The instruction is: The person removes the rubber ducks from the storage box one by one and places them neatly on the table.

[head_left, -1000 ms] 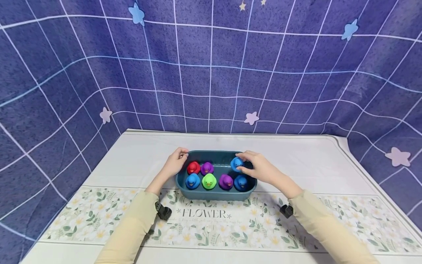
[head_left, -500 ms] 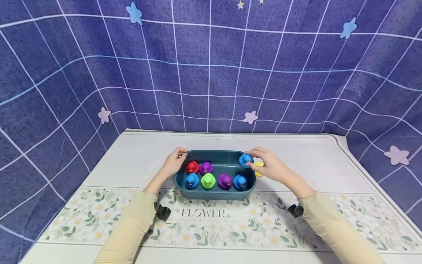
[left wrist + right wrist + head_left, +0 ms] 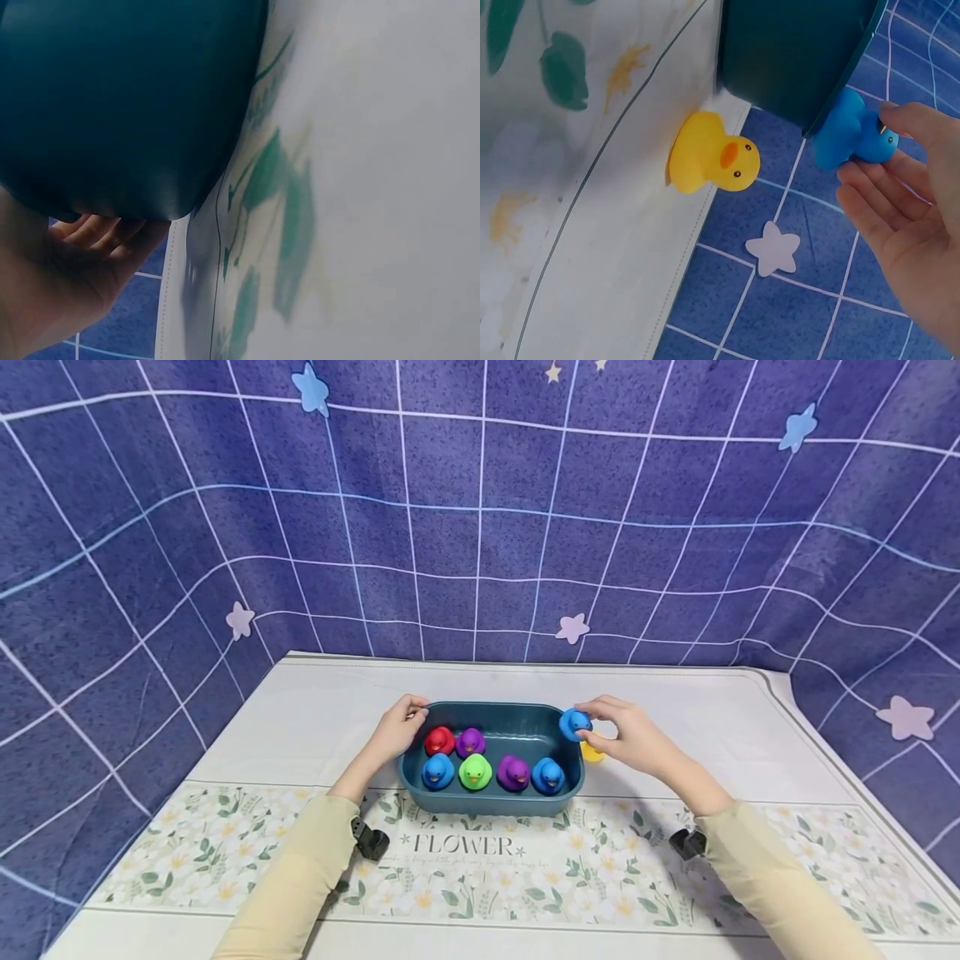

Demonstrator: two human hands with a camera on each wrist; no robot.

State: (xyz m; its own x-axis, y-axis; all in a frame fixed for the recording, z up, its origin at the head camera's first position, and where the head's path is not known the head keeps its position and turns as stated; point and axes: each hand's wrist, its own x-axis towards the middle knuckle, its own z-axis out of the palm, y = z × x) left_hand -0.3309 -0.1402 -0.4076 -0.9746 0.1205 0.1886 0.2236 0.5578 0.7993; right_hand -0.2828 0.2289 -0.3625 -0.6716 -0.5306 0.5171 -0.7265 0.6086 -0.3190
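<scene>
My right hand [image 3: 630, 735] pinches a blue rubber duck [image 3: 575, 725] by its head, between thumb and fingers, at the right rim of a dark teal tub [image 3: 491, 803]. In the right wrist view the blue duck [image 3: 847, 135] shows just past the tub's edge. Below that hand a yellow rubber duck [image 3: 705, 154] stands on the table outside the tub, partly covered in the head view. My left hand [image 3: 396, 729] grips the tub's left end near the back corner; its fingers are partly hidden by the tub wall [image 3: 127, 112] in the left wrist view.
Inside the tub sit a red duck [image 3: 439, 741], two purple ducks [image 3: 471, 742], a green duck [image 3: 476, 772] and two more blue ducks [image 3: 438, 772]. The tub stands on a white table cover [image 3: 337, 681] with a floral band. A blue grid curtain [image 3: 480, 527] hangs behind.
My right hand has carried the blue duck rightward from inside the tub to its right rim. The yellow duck has come into sight beside the tub. My left hand has stayed in place.
</scene>
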